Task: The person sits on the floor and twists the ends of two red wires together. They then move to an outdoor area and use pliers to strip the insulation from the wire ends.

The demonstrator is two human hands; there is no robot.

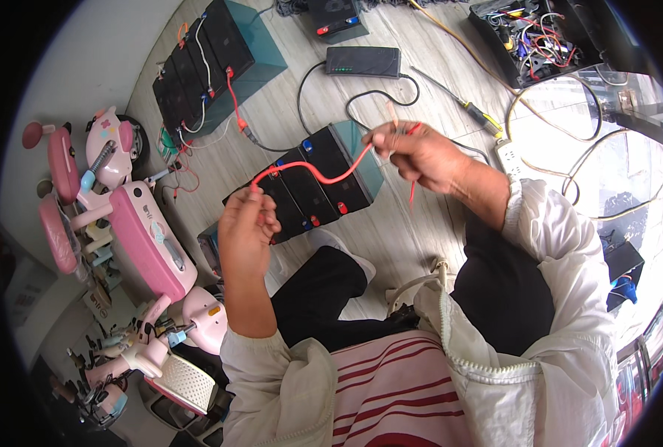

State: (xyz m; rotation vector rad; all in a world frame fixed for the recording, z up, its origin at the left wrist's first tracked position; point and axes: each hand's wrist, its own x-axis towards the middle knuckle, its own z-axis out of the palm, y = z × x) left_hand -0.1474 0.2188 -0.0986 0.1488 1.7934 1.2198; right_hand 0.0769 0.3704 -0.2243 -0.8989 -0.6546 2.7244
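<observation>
A red wire runs in a wavy curve between my two hands. My left hand pinches its left end between thumb and fingers. My right hand closes around the other end, and a thin red tail hangs below the fist. Beneath the wire, a row of black batteries with red and blue terminals lies on the floor. Its terminals sit apart from the wire. Slight blur hides the exact tip above my right hand.
Another battery row with wires attached stands at the upper left. A black charger lies behind, beside a screwdriver and a white power strip. A pink children's scooter fills the left. An open black case of wires sits at the far right.
</observation>
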